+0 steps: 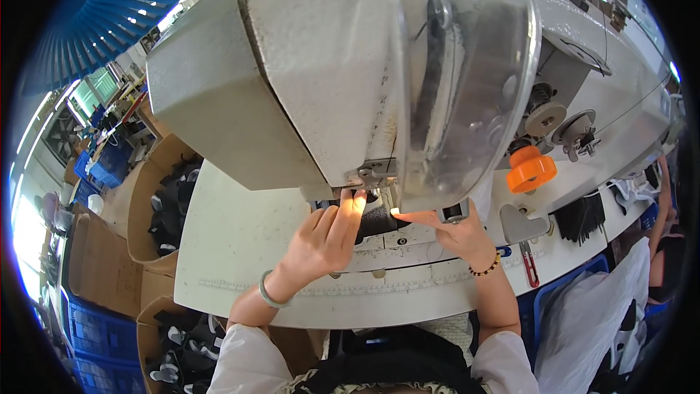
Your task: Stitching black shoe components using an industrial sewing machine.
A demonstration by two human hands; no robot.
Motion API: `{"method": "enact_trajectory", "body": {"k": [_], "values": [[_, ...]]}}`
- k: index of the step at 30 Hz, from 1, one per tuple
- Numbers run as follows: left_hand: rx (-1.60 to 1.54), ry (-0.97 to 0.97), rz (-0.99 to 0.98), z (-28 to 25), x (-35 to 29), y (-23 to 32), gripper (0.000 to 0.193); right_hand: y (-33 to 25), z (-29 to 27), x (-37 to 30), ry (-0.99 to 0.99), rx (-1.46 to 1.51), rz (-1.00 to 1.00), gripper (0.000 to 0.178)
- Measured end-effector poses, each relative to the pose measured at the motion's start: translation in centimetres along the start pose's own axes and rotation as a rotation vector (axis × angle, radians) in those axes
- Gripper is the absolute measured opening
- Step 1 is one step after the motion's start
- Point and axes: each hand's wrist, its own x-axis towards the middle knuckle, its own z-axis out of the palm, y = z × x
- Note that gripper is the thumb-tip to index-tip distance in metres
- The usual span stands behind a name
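A large pale grey sewing machine stands in front of me. Under its head, on the bed, lies a small black fabric piece. My left hand reaches in from the left, its fingers bent and pressed together, the lit fingertips up beside the needle area. What they hold, if anything, is hidden. From the right comes my right hand, its index finger stretched out toward the left. That fingertip is at the right end of the black piece; the other fingers are partly hidden. The needle itself cannot be made out.
A clear plastic guard covers the machine's front. On the white table, right of my hand, lie a grey paddle-shaped part, red-handled snips and black strips. Cardboard boxes stand left; a blue fan is upper left.
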Motion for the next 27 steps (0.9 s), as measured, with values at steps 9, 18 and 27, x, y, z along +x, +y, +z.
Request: {"method": "enact_trajectory", "body": {"k": [9,18,27], "values": [[0.042,0.01,0.006,-0.27,0.2,0.31,0.038,0.23,-0.35,0.12,0.048,0.159,-0.005,0.034],[0.015,0.082,-0.025,0.22,0.01,-0.03,0.038,-0.12,-0.78,0.86,0.042,0.119,-0.039,0.035],[0.04,-0.014,-0.027,-0.43,0.26,0.37,0.035,-0.37,-0.74,0.9,0.068,0.129,-0.012,0.028]]}}
